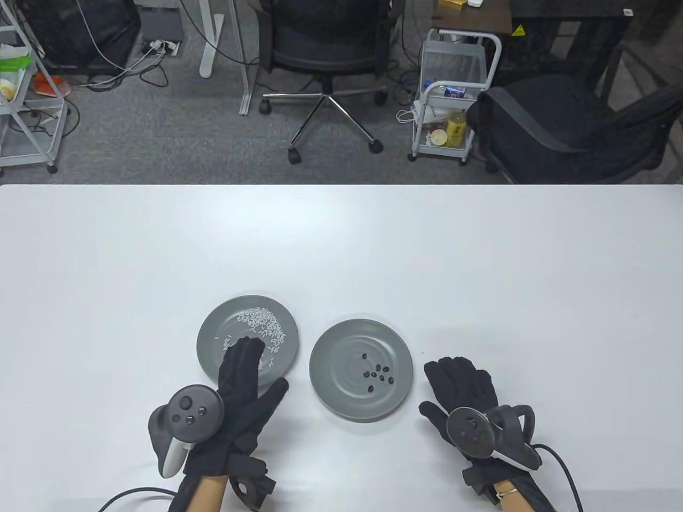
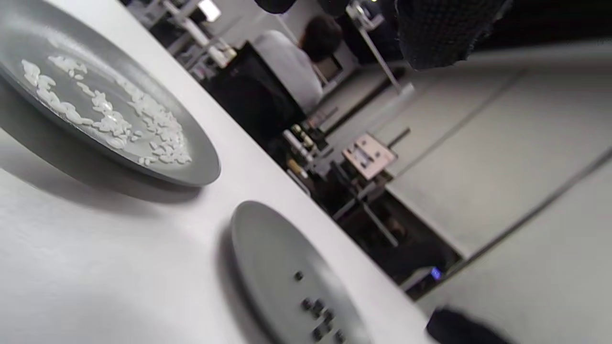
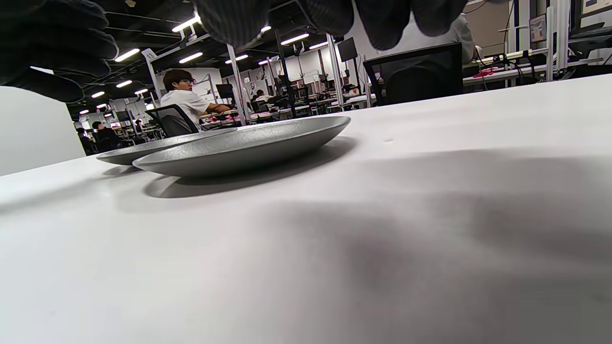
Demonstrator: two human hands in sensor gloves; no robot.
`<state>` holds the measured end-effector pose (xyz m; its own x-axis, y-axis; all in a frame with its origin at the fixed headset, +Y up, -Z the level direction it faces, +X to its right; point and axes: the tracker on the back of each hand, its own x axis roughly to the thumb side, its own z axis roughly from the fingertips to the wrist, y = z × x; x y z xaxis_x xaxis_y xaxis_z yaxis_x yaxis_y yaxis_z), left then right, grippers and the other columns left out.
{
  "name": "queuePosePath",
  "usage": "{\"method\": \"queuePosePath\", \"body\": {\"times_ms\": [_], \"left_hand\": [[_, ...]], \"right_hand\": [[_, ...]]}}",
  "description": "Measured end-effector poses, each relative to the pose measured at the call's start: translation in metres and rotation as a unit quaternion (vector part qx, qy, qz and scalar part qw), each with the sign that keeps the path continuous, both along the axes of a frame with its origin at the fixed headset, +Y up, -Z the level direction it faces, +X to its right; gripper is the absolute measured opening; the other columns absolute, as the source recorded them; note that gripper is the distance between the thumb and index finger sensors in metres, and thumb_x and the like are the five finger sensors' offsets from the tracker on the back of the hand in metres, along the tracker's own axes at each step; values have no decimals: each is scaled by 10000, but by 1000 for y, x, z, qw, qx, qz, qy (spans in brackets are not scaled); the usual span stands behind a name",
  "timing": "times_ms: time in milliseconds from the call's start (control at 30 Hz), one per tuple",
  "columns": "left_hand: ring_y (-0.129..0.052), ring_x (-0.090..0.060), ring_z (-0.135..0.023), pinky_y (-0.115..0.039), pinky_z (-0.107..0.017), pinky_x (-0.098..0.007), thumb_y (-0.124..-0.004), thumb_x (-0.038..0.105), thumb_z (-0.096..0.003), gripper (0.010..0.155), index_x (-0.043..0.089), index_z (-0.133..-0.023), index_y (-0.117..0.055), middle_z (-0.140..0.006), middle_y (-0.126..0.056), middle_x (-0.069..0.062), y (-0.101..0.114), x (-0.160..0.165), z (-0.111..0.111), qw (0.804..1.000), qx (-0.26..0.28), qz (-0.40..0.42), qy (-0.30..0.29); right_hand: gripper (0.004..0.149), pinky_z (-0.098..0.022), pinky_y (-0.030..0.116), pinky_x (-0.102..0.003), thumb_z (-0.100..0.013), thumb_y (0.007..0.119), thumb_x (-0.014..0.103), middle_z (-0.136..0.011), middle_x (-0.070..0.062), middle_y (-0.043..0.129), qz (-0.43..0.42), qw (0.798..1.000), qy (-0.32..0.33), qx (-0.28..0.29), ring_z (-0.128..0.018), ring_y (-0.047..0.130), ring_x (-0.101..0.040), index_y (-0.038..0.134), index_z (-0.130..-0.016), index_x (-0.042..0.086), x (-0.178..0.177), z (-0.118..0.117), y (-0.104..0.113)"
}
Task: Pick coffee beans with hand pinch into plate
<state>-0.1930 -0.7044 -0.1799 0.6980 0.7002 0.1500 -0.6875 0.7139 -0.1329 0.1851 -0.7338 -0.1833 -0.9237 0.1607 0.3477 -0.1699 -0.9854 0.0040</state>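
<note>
Two grey plates sit near the table's front. The right plate (image 1: 331,384) holds several dark coffee beans (image 1: 380,374); it also shows in the left wrist view (image 2: 267,258) and the right wrist view (image 3: 248,143). The left plate (image 1: 211,325) holds white rice grains (image 1: 264,322), seen too in the left wrist view (image 2: 114,119). My left hand (image 1: 256,368) is open, fingers stretched over the left plate's near edge, holding nothing. My right hand (image 1: 448,384) lies open and flat on the table right of the bean plate, empty.
A tiny speck (image 1: 422,352) lies on the table just right of the bean plate. Cables run from both wrists off the front edge. Beyond the table's far edge stand office chairs (image 1: 325,48) and a white cart (image 1: 453,90).
</note>
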Motion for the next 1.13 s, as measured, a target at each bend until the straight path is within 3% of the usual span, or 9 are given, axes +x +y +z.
{"method": "queuePosePath", "body": {"times_ms": [67, 167, 267, 667, 1133], "left_hand": [[-147, -354, -1177, -244, -826, -624, -740, 527, -607, 781, 305, -1200, -284, -1298, -214, -61, -3, 10, -2, 997, -1, -57, -46], [-137, -307, -1189, -203, -833, -610, -757, 537, -585, 782, 338, -1192, -306, -1303, -226, -13, -11, 19, -6, 990, 0, -128, -63], [-136, -289, -1194, -190, -835, -604, -760, 538, -581, 779, 345, -1191, -314, -1304, -240, 0, -17, 19, -10, 986, -7, -148, -79], [-182, -327, -1196, -203, -822, -629, -734, 567, -586, 795, 332, -1202, -291, -1310, -262, -33, -32, 26, -14, 975, -78, -175, -110], [-196, -337, -1192, -210, -818, -635, -714, 560, -595, 773, 318, -1203, -304, -1307, -274, -45, -34, 25, -15, 977, -81, -165, -106]], "right_hand": [[670, -765, 385, -664, -687, 514, 514, -1230, -217, 421, -4, 1000, 5, 3, -1118, 400, -513, 347, -1218, 142, -1, 1, 1], [673, -765, 385, -663, -685, 513, 518, -1231, -212, 419, -8, 1000, 14, 8, -1119, 402, -512, 343, -1218, 143, -3, 2, 1], [677, -766, 385, -663, -683, 511, 524, -1232, -210, 416, -11, 1000, 19, 9, -1121, 400, -510, 337, -1218, 146, -3, 3, 1], [702, -766, 386, -667, -678, 504, 545, -1237, -215, 399, -9, 1000, 19, -5, -1126, 388, -510, 314, -1223, 145, -1, 0, -3], [680, -764, 407, -662, -683, 503, 532, -1229, -211, 431, 2, 1000, 10, -13, -1119, 419, -507, 344, -1219, 145, -1, -1, -6]]}}
